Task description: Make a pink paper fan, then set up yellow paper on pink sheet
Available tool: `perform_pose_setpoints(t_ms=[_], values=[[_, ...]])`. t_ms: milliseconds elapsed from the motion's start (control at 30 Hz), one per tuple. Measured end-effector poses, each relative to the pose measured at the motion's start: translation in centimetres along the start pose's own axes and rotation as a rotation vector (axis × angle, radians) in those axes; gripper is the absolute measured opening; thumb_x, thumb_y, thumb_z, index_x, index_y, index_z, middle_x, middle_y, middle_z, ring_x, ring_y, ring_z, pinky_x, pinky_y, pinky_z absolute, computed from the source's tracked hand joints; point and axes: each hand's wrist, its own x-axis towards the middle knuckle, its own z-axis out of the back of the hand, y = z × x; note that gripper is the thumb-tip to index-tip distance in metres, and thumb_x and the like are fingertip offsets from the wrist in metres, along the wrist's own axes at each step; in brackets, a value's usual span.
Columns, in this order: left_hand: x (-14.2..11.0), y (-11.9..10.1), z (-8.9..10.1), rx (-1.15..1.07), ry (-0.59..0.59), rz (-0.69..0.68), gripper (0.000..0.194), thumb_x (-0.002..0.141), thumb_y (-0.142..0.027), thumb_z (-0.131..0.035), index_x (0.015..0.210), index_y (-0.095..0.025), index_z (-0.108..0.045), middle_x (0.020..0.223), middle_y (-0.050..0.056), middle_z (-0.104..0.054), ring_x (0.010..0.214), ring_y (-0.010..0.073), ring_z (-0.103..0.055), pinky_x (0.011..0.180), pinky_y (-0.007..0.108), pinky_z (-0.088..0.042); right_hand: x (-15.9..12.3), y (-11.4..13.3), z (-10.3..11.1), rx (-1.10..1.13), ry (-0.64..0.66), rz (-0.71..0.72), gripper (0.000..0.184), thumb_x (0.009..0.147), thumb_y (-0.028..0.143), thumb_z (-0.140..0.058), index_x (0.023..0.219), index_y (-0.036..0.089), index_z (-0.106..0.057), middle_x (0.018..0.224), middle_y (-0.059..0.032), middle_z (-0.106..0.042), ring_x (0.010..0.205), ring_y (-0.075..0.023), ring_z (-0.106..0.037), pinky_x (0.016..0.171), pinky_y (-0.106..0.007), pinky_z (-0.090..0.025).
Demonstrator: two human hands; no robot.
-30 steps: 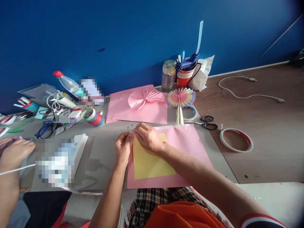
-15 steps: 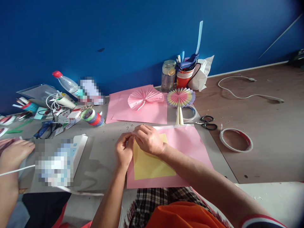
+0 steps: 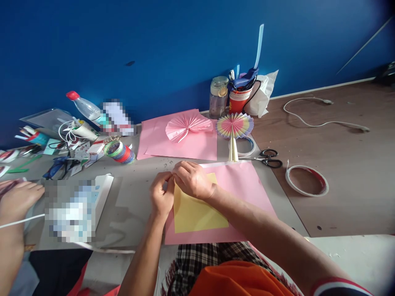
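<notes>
A pink sheet of paper [image 3: 253, 193] lies in front of me, with a yellow square of paper [image 3: 197, 216] on top. Along its far edge runs a white strip [image 3: 222, 164]. My left hand [image 3: 162, 195] is closed in a pinch at the pink sheet's far left corner. Fingers bent, my right hand [image 3: 194, 181] meets it there, covering part of the yellow square. Whatever the two sets of fingertips grip at that corner is hidden. Just beyond stand a folded paper fan [image 3: 235, 125] with a pale handle and a pair of scissors [image 3: 271, 158].
A pink pleated fan [image 3: 188, 126] rests on more pink sheets [image 3: 179, 152]. Right lies a tape roll [image 3: 324, 187]; behind are a clear bottle [image 3: 218, 98] and a red cup [image 3: 239, 100] of tools. A co-worker's hand [image 3: 21, 197] is at far left, near stacked tape rolls [image 3: 120, 152].
Both hands stay together at the corner with hardly any movement. The view has shifted very slightly; the papers and fans lie as before.
</notes>
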Motion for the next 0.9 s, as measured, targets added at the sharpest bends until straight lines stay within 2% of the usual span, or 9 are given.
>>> perform_pose_setpoints(t_ms=[200, 333, 533, 667, 900], values=[[-0.16, 0.44, -0.06, -0.016, 0.009, 0.044, 0.012, 0.085, -0.024, -0.056, 0.081, -0.018, -0.065, 0.079, 0.004, -0.066, 0.074, 0.0142, -0.060, 0.072, 0.028, -0.049, -0.10, -0.18, -0.27, 0.066, 0.032, -0.050, 0.016, 0.092, 0.018, -0.041, 0.083, 0.018, -0.054, 0.083, -0.0061, -0.062, 0.073, -0.0156, -0.055, 0.067, -0.027, -0.043], [-0.29, 0.41, -0.03, -0.023, 0.025, 0.085, 0.010, 0.085, -0.024, -0.057, 0.083, -0.018, -0.065, 0.078, 0.003, -0.065, 0.075, 0.0138, -0.059, 0.072, 0.027, -0.049, -0.18, -0.39, -0.31, 0.144, 0.003, -0.090, 0.015, 0.090, 0.015, -0.042, 0.083, 0.019, -0.055, 0.081, -0.0050, -0.061, 0.072, -0.0144, -0.056, 0.066, -0.025, -0.044], [-0.45, 0.39, -0.03, -0.007, 0.000, 0.098, 0.011, 0.085, -0.026, -0.057, 0.086, -0.018, -0.064, 0.081, 0.004, -0.065, 0.075, 0.0133, -0.060, 0.071, 0.027, -0.050, -0.19, -0.47, -0.19, 0.160, -0.019, -0.057, 0.014, 0.092, 0.019, -0.044, 0.087, 0.018, -0.057, 0.084, -0.0053, -0.063, 0.074, -0.0141, -0.057, 0.069, -0.025, -0.045], [-0.50, 0.42, -0.03, 0.039, -0.017, 0.056, 0.010, 0.085, -0.026, -0.056, 0.088, -0.018, -0.063, 0.082, 0.004, -0.065, 0.074, 0.0131, -0.060, 0.071, 0.027, -0.050, -0.17, -0.33, -0.06, 0.138, 0.005, -0.057, 0.015, 0.093, 0.021, -0.044, 0.087, 0.018, -0.058, 0.083, -0.0051, -0.063, 0.074, -0.0141, -0.058, 0.069, -0.025, -0.045], [-0.17, -0.27, 0.08, 0.160, -0.046, -0.107, 0.007, 0.085, -0.020, -0.055, 0.085, -0.018, -0.061, 0.078, 0.003, -0.064, 0.072, 0.0132, -0.059, 0.070, 0.027, -0.050, -0.13, -0.10, 0.25, 0.105, 0.078, -0.065, 0.016, 0.093, 0.020, -0.042, 0.087, 0.018, -0.057, 0.084, -0.0059, -0.063, 0.076, -0.0147, -0.058, 0.070, -0.026, -0.044]])
